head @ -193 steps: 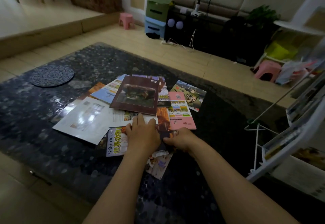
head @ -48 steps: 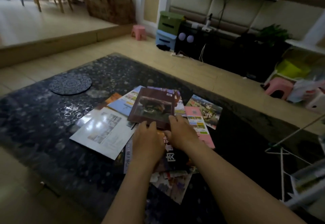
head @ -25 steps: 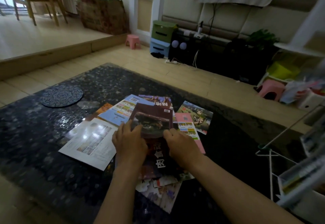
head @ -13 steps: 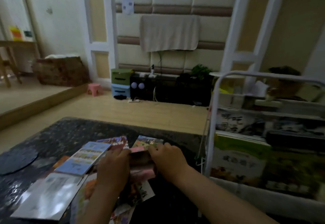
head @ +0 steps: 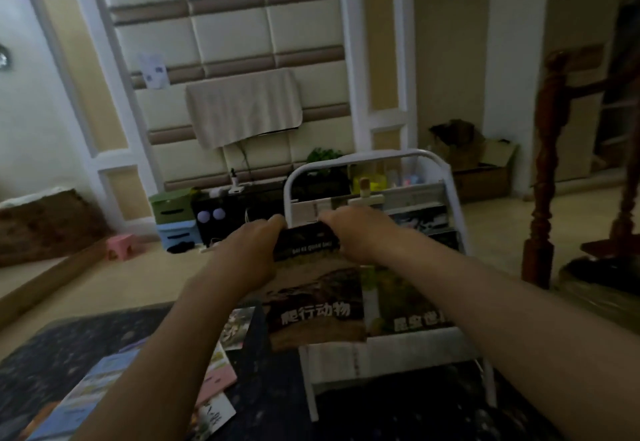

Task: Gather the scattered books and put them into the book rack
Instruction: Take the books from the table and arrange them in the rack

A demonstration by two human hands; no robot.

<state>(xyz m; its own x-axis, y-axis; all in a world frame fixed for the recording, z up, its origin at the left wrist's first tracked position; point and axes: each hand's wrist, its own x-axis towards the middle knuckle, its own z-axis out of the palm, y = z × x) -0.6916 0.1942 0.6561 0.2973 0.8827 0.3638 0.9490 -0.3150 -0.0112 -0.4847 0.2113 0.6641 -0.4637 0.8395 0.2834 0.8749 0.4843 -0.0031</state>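
Mid-frame, left hand (head: 250, 250) and right hand (head: 358, 232) grip the reptile book (head: 318, 302) by its top, upright to slot into the book rack (head: 381, 154).

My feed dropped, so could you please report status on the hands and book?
Left hand, right hand grip brown book by top edge. Book upright at book rack front. Nothing seen blocking.

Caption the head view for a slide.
Left hand and right hand hold a brown book upright before the white book rack; more books lie on the dark table.
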